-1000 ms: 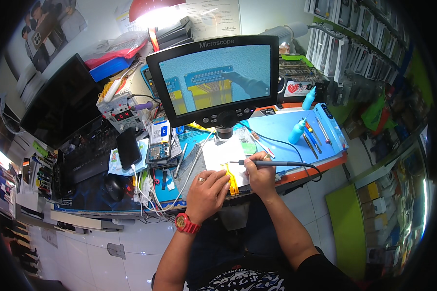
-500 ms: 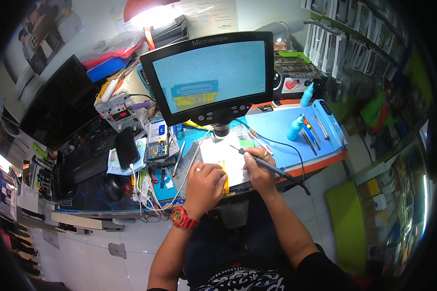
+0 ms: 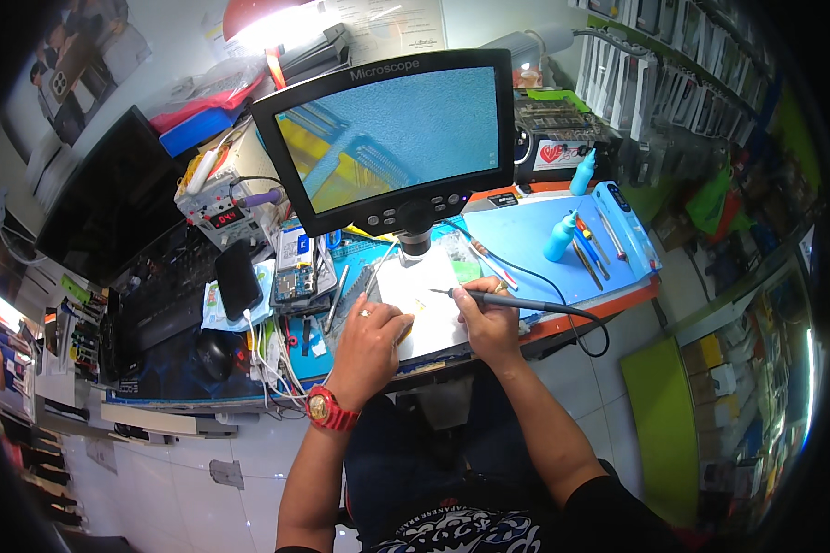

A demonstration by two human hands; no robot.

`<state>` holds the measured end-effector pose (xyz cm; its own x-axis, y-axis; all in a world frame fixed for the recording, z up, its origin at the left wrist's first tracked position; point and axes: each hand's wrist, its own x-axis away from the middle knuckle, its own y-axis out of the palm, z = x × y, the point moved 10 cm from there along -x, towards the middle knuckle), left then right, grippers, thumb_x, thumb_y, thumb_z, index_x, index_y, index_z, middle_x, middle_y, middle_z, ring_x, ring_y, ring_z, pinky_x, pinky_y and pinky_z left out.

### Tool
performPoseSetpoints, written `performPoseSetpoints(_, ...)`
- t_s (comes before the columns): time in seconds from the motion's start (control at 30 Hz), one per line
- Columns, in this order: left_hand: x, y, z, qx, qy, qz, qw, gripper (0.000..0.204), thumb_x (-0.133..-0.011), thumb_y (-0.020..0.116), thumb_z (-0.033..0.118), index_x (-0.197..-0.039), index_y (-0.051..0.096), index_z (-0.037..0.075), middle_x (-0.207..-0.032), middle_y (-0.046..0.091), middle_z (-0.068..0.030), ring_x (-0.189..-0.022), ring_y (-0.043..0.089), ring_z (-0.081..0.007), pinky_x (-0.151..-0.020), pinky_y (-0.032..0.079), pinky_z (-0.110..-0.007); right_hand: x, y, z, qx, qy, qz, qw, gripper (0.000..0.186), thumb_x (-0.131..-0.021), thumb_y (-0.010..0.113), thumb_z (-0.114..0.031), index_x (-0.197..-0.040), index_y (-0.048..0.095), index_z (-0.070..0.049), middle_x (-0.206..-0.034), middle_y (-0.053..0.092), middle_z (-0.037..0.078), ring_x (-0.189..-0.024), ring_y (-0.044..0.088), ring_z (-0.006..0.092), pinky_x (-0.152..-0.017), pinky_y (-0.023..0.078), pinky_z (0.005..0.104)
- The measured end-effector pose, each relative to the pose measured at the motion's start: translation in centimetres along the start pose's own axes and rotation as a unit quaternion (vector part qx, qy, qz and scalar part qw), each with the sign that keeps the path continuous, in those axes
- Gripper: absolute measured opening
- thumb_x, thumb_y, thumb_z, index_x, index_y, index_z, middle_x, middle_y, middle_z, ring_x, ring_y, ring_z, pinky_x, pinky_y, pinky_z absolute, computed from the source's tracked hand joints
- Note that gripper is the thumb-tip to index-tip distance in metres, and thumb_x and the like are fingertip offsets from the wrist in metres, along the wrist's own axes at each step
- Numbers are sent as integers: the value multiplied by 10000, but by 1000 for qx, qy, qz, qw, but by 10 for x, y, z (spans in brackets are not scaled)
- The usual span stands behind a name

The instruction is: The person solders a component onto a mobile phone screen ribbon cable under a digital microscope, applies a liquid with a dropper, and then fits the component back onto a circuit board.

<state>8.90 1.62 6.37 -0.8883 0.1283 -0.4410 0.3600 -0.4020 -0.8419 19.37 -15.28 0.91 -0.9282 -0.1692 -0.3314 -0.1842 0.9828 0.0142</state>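
Observation:
My left hand [image 3: 371, 336], with a ring and a red watch, rests on a bright white work surface [image 3: 424, 323] with its thumb and fingers closed on a yellow flex cable [image 3: 406, 332], mostly hidden under them. In my right hand [image 3: 491, 327] is a soldering iron [image 3: 526, 302], gripped like a pen. Its thin tip points left over the white surface, close to the flex cable's end. Above stands a digital microscope [image 3: 417, 243]. On its screen [image 3: 387, 138] the yellow cable and its rows of contacts appear enlarged, slanted at the left side.
To the right lies a blue mat [image 3: 516, 230] with two light-blue bottles [image 3: 560, 238], tweezers and pens. The iron's black cord loops past its right edge. At left are a phone [image 3: 239, 281], circuit boards [image 3: 295, 281], white cables, a mouse [image 3: 215, 355] and a power supply [image 3: 217, 212].
My left hand has shifted left with the flex cable, which has turned from level to slanted on the screen. The soldering iron now lies flatter, its tip slightly lower and further left.

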Motion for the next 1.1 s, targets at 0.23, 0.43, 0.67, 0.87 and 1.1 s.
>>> performPoseSetpoints(0.23,4,0,-3,22,-12,13,1000,288,-900,680,-63,-1139,777,64,-1088,723,-84,-1099,683,-320,-1200,429,-560,-5,6,-4,48,-44,-35,997,179,-1039,751,-126,-969,618,-29,-743,670,21,-607,587,50,-559,480,233)
performPoseSetpoints(0.43,1,0,-6,27,-7,23,999,295,-893,683,-65,-1150,772,47,-1078,713,-100,-1081,675,-340,-1129,480,-514,-9,8,2,-28,66,-32,997,239,-1033,757,-179,-907,622,-27,-736,674,42,-627,624,96,-592,509,278)
performPoseSetpoints(0.67,0,-1,-9,60,-6,35,998,273,-881,712,-76,-1123,777,32,-1067,710,-108,-1038,663,-344,-939,537,-438,-15,8,10,-62,86,-44,993,237,-1045,743,-182,-918,613,-30,-752,682,41,-621,622,82,-583,509,255)
performPoseSetpoints(0.87,1,-1,-10,77,-10,38,996,271,-888,708,-77,-1127,777,31,-1070,711,-110,-1047,663,-345,-958,534,-437,-14,8,10,-51,74,-48,995,210,-1041,739,-150,-931,603,-32,-752,670,40,-609,613,79,-571,501,247)
performPoseSetpoints(1.1,1,1,-10,68,-18,30,997,285,-875,698,-85,-1127,777,22,-1074,714,-115,-1049,669,-347,-968,534,-442,-14,8,12,-41,66,-51,996,192,-1035,742,-99,-945,581,-47,-743,656,29,-568,590,66,-530,477,224)
